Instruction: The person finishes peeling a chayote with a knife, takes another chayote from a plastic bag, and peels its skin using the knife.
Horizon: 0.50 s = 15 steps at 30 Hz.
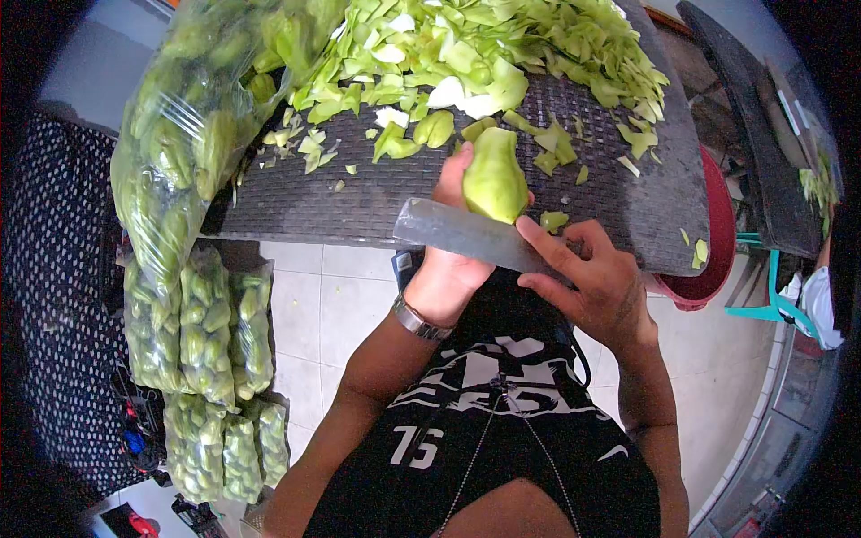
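Note:
A peeled, pale green chayote stands nearly upright in my left hand, thumb along its left side and fingers partly hidden behind it. My right hand grips a knife; its handle is hidden inside my fingers. The wide grey knife blade points left, crossing in front of my left palm just under the base of the chayote. My right index finger stretches along the blade. Whether the edge touches the chayote I cannot tell. Green peelings lie just beyond my hands on the dark woven tabletop.
A large heap of peelings covers the far part of the table. To the left hangs a big clear bag of chayotes, with several smaller filled bags on the floor. A red tub stands at right, near a turquoise stool and another person.

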Each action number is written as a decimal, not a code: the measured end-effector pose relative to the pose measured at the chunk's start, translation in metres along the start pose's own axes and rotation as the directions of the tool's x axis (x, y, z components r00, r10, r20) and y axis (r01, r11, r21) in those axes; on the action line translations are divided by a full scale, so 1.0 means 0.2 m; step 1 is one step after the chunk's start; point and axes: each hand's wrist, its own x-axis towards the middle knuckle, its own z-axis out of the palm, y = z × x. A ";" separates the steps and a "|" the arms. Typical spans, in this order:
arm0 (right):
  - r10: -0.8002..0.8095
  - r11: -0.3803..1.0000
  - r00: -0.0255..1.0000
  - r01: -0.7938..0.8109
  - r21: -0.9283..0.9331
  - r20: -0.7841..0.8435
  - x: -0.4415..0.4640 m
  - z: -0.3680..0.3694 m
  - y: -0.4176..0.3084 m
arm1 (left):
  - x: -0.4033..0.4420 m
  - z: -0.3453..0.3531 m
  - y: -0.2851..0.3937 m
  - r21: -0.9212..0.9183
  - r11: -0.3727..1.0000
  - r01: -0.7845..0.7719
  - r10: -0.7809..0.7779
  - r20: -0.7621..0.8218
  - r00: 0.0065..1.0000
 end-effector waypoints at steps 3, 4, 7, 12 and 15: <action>-0.020 1.000 0.999 0.020 0.005 -0.027 0.00 0.00 0.01 | 0.00 -0.01 0.00 -0.024 0.999 0.025 -0.024 0.028 0.999; -0.030 0.999 0.999 0.030 0.013 -0.041 0.00 0.00 0.02 | 0.00 -0.01 0.00 -0.026 0.999 0.029 -0.028 0.030 0.999; -0.026 1.000 1.000 0.026 -0.004 -0.009 -0.01 0.00 0.02 | -0.01 0.01 -0.01 0.006 1.000 0.020 -0.020 0.011 1.000; -0.020 0.999 0.999 0.020 0.029 -0.028 0.00 -0.01 0.00 | 0.00 -0.01 -0.01 0.017 1.000 0.026 -0.026 0.001 1.000; -0.025 0.999 1.000 0.025 0.037 -0.019 0.01 0.00 0.03 | -0.01 0.02 -0.01 0.047 0.999 0.003 -0.001 -0.033 0.999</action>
